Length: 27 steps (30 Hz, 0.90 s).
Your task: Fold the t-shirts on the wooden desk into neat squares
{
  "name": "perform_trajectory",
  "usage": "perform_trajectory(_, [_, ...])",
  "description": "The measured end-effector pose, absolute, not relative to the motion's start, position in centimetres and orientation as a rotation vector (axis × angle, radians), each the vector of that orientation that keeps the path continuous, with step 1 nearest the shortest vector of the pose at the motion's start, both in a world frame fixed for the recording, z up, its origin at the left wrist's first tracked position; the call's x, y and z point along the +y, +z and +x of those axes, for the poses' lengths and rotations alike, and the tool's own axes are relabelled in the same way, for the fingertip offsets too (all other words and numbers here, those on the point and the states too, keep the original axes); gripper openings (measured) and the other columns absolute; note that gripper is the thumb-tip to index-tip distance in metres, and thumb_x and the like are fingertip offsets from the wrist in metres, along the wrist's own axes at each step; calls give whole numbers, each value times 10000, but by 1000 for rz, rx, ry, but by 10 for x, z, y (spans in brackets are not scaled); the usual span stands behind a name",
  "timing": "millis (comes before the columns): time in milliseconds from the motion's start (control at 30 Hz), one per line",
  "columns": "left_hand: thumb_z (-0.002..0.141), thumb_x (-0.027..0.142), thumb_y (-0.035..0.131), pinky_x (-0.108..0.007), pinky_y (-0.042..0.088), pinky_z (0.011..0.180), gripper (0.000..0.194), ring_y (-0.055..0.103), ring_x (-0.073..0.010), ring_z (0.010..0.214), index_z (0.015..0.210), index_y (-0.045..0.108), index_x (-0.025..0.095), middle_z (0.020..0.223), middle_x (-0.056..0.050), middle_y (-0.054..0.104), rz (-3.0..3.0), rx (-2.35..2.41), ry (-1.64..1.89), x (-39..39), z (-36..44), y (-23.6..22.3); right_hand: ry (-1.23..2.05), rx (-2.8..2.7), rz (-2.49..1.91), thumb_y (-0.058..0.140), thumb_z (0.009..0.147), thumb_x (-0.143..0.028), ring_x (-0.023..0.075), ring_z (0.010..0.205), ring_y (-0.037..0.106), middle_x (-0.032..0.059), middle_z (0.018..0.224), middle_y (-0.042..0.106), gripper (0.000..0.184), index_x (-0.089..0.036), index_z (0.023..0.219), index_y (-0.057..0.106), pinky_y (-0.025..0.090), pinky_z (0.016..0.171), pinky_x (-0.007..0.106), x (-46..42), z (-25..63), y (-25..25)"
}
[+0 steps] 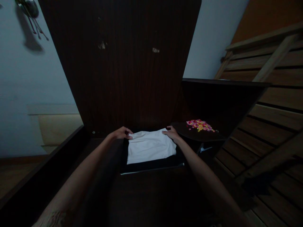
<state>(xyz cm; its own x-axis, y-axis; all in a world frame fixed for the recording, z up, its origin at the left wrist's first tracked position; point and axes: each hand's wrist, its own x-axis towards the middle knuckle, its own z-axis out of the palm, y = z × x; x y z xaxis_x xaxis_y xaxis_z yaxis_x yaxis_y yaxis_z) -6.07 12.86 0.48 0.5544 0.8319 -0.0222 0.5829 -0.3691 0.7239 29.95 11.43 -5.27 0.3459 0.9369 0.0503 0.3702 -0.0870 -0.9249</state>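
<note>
A white cloth (pixel 151 147), slightly wrinkled, lies over a dark flat piece (pixel 153 165) with a thin pale front edge; what that piece is I cannot tell. My left hand (pixel 122 133) is at the cloth's far left corner, its thumb and fingers closed on the fabric. At the far right corner, my right hand (pixel 172 133) grips the cloth between thumb and fingers. The cloth's near edge lies loose, short of the dark piece's front edge.
Behind the cloth rises a tall dark wood panel (pixel 127 69). To the right, a rounded shelf (pixel 177 126) bears a pile of small pink, red and yellow pieces (pixel 200 125). Wooden slats (pixel 274 97) stand farther right. A low dark side board (pixel 47 160) runs along the left.
</note>
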Motion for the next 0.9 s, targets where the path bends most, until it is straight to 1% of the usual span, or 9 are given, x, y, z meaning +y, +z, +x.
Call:
perform_trajectory(133, [589,263,768,-280,470,815,155,638,-196,905,733,770,207,981,-54,735,2207,1122,464,132,-60,15,814,-1255,-1604,765,573,-217,157,676,610,2,701,640,252,-177,776,622,458,587,237,114,296,-48])
perform_trajectory(267, [647,289,730,-297,468,858,143,625,-193,990,759,767,209,1135,-50,708,2087,952,576,129,-60,22,791,-1287,-1590,712,583,-197,128,618,552,-34,627,585,163,-196,684,584,401,533,208,110,299,-48])
perform_trajectory(367, [670,276,694,-288,476,721,188,631,-170,809,828,757,195,967,-54,740,1917,979,568,125,-61,25,843,-1296,-1543,684,593,-208,111,586,512,-48,607,545,162,-207,652,532,368,499,190,108,302,-48])
perform_trajectory(433, [683,279,666,-266,429,598,201,569,-140,634,842,741,181,790,-39,716,1872,1042,534,124,-61,26,917,-1263,-1494,674,600,-225,103,561,489,-60,589,513,188,-213,652,493,357,484,185,108,303,-47])
perform_trajectory(500, [678,271,649,-256,388,555,185,521,-126,570,823,722,180,696,-14,673,1895,1085,490,126,-60,27,1000,-1218,-1436,674,605,-235,100,549,486,-66,583,501,212,-218,674,474,368,485,186,109,301,-46])
perform_trajectory(600, [627,253,679,-248,407,603,163,568,-147,652,776,708,192,720,-3,683,2032,1131,379,133,-58,28,1074,-1180,-1383,708,609,-264,111,573,527,-54,626,548,258,-221,738,489,411,509,200,111,296,-47])
perform_trajectory(700, [603,288,724,-232,420,635,154,592,-157,702,724,695,196,713,2,683,2166,1137,288,139,-55,27,1028,-1163,-1394,733,631,-311,131,612,571,-31,668,589,292,-226,768,489,444,526,215,112,292,-50])
perform_trajectory(800, [670,365,697,-233,408,578,185,558,-135,599,701,647,189,657,9,641,2171,1133,295,143,-54,23,958,-1121,-1414,722,638,-276,139,609,578,-36,646,572,288,-233,769,469,446,515,214,113,294,-53])
perform_trajectory(900, [758,427,629,-251,391,514,242,514,-124,493,758,610,185,649,-2,627,2117,1175,387,144,-53,18,912,-1068,-1400,706,626,-212,143,620,590,-45,660,561,313,-240,822,463,466,533,220,113,303,-55])
